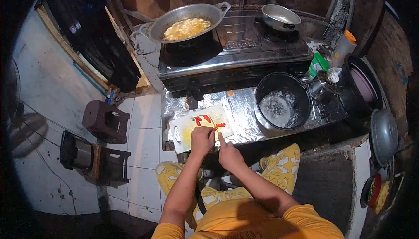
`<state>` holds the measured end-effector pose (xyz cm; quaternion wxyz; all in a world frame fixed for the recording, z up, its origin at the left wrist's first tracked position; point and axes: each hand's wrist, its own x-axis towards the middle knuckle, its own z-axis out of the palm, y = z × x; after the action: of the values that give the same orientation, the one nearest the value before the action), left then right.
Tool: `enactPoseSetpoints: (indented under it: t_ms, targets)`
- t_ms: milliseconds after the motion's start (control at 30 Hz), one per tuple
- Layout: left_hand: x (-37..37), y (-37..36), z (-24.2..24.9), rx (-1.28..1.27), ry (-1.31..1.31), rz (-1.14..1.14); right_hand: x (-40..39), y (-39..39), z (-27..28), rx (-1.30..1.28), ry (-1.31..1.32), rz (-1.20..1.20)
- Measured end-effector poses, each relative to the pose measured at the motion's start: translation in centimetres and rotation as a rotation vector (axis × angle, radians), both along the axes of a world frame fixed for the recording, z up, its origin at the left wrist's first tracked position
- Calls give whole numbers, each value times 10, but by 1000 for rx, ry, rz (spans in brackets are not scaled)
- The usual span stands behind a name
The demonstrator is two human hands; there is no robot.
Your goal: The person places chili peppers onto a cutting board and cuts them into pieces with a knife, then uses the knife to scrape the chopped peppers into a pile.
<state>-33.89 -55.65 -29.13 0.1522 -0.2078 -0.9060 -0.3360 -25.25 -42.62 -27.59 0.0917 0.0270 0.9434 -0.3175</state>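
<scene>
A white cutting board (181,124) lies on the foil-covered counter in front of me. Whole red chili peppers (207,118) and a small heap of cut red chili (220,125) are on it. My left hand (203,140) is closed, its fingertips pinched down on the board beside the cut pieces, on a chili pepper mostly hidden by the fingers. Close to its right, my right hand (230,156) is closed around a knife (218,132), with the index finger stretched along it. Little of the knife shows, and its handle is covered by the hand.
Behind the board stands a gas stove (235,51). On it are a wok (152,31) of bubbling oily food and a small metal pot (279,14). A black pot (283,123) with white residue sits right of the board. Plastic stools (98,121) stand at left.
</scene>
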Motion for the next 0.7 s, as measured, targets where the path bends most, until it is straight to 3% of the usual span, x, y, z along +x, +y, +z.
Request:
enactPoseSetpoints:
  t_ms: [167,433,700]
  targets:
    - [6,-1,1,10,7,-17,-4,3,-2,18,-9,11]
    - [7,-12,2,70,-33,-19,-10,4,45,66,-89,60]
    - [7,0,3,-68,-8,64,-2,2,59,32,-85,78]
